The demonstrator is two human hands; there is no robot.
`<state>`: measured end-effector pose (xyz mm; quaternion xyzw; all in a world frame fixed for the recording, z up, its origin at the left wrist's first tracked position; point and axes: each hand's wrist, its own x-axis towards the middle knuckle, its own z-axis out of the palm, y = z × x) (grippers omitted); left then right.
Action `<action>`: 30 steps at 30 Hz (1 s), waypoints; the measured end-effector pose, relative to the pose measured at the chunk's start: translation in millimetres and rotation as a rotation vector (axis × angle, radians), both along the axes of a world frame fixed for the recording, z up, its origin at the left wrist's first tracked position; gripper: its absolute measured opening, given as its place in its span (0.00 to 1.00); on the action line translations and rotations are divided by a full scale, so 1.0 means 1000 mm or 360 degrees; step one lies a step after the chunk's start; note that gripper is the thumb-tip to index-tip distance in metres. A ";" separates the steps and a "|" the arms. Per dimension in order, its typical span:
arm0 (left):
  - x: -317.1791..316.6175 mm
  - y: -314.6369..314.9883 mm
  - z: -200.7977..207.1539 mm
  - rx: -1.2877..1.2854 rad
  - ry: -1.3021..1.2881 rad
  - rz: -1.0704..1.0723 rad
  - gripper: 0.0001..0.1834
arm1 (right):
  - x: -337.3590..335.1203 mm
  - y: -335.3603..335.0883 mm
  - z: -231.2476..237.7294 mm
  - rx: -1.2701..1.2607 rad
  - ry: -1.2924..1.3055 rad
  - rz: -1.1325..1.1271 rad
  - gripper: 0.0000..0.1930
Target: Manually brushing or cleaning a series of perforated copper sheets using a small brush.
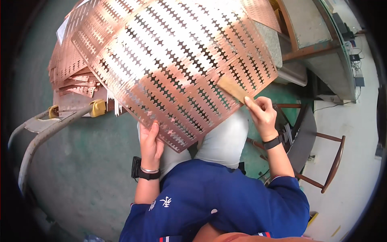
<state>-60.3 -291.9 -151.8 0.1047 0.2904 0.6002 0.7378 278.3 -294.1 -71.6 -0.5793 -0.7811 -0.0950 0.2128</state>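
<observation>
A large copper-coloured sheet point(177, 84), punched with rows of small star-shaped holes, is tilted in front of me above my knees. My left hand point(150, 141) grips its near left edge, thumb on top and the fingers mostly hidden beneath. In my right hand point(262, 115) is a flat, tan wooden strip point(233, 89), pinched at its near end between thumb and fingers. The strip lies over the sheet's near right part; whether it presses on the surface I cannot tell.
Left of the sheet, a pile of similar copper sheets point(66, 72) rests on a trolley with a bent metal handle point(36, 139). A wooden-framed bench point(318, 52) stands at the right. Nearer, a dark chair point(304, 139) with brown legs is beside my right arm. Cables point(356, 60) hang along the wall.
</observation>
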 end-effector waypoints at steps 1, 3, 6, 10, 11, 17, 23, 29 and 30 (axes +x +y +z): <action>0.000 0.000 0.000 0.0018 -0.0013 -0.0002 0.27 | 0.004 0.002 -0.003 -0.0013 0.0007 0.0001 0.26; 0.000 0.000 -0.002 0.0014 -0.0009 -0.0004 0.27 | 0.019 0.014 -0.009 0.0130 0.0123 -0.0166 0.25; 0.002 0.002 -0.001 0.0018 -0.0024 -0.0004 0.27 | 0.022 0.014 -0.004 0.0173 0.0128 -0.0326 0.26; 0.005 0.000 0.000 0.0004 -0.0032 0.0006 0.28 | -0.025 -0.015 -0.014 -0.0081 0.0247 -0.0070 0.24; 0.003 0.000 0.001 0.0023 -0.0029 0.0018 0.28 | -0.040 -0.025 -0.020 -0.0213 0.0339 -0.0009 0.23; 0.001 0.001 0.000 0.0007 -0.0048 -0.0005 0.27 | -0.057 -0.047 -0.018 -0.0449 0.0194 0.0207 0.22; 0.002 0.001 0.003 -0.0020 -0.0067 -0.0030 0.25 | -0.036 -0.033 -0.012 -0.0212 0.0232 -0.0067 0.24; 0.001 -0.003 0.005 -0.0018 -0.0098 -0.0042 0.27 | -0.037 -0.033 -0.016 -0.0136 0.0222 -0.0219 0.26; 0.002 -0.003 0.004 -0.0024 -0.0100 -0.0031 0.27 | -0.042 -0.041 -0.018 -0.0190 0.0280 -0.0145 0.26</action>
